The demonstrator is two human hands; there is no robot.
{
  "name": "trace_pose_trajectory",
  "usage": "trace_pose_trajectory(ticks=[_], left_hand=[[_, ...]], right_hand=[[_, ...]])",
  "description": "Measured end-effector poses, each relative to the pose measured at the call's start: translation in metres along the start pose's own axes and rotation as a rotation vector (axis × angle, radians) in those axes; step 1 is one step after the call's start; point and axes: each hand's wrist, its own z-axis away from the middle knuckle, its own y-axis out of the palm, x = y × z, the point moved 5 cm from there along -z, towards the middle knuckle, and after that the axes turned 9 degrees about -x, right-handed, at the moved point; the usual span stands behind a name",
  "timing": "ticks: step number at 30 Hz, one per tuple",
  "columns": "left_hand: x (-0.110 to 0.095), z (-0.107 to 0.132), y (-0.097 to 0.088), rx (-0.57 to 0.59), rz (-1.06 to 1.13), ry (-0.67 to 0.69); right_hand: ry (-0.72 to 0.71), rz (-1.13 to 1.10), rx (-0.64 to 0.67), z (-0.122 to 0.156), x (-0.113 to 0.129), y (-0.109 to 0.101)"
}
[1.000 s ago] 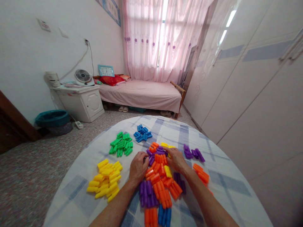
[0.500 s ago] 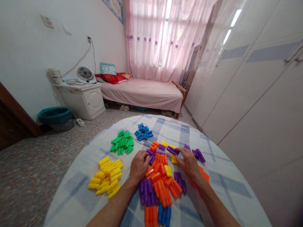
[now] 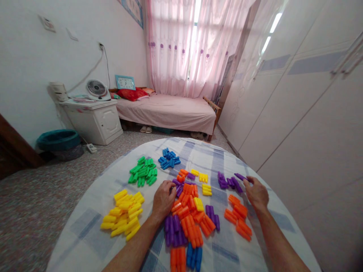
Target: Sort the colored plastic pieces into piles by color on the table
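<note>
My right hand [image 3: 257,193] is at the right side of the table, its thumb and fingers pinching a small purple tube-shaped plastic piece [image 3: 240,176]. Just left of it lies a group of loose purple pieces [image 3: 222,180], with a group of orange pieces [image 3: 238,215] nearer me. My left hand [image 3: 163,201] rests at the left edge of the central pile, fingers curled against purple and orange pieces [image 3: 185,198]; whatever they hold is hidden. Small yellow blocks [image 3: 207,189] lie right of that pile. Below my left hand sits a bundle of purple pieces [image 3: 174,231].
On the left of the checked tablecloth [image 3: 87,215] are heaps of yellow pieces [image 3: 124,213], green pieces [image 3: 143,172] and, further back, blue pieces [image 3: 169,158]. A blue bundle [image 3: 194,257] lies at the front. Beyond stand a bed [image 3: 170,109] and a wardrobe [image 3: 295,113].
My right hand has moved right, from the yellow blocks to beyond the loose purple group, carrying a purple piece. My left hand stays by the pile. The view has shifted slightly.
</note>
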Motion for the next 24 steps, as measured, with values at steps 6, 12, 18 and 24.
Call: trace_pose_trajectory(ticks=[6, 12, 18, 24], left_hand=[[0.0, 0.0, -0.001, 0.003, -0.015, 0.0], [-0.001, 0.0, -0.001, 0.011, -0.012, -0.002], [0.0, 0.0, 0.0, 0.01, -0.025, -0.003], [0.001, -0.001, 0.0, 0.002, -0.026, 0.008]], right_hand=[[-0.079, -0.074, 0.161, 0.004, -0.004, 0.022], [-0.155, -0.151, 0.058, 0.036, 0.028, -0.013], [-0.471, -0.396, 0.437, 0.141, 0.085, -0.047], [-0.525, -0.335, 0.428, 0.184, 0.094, -0.046]])
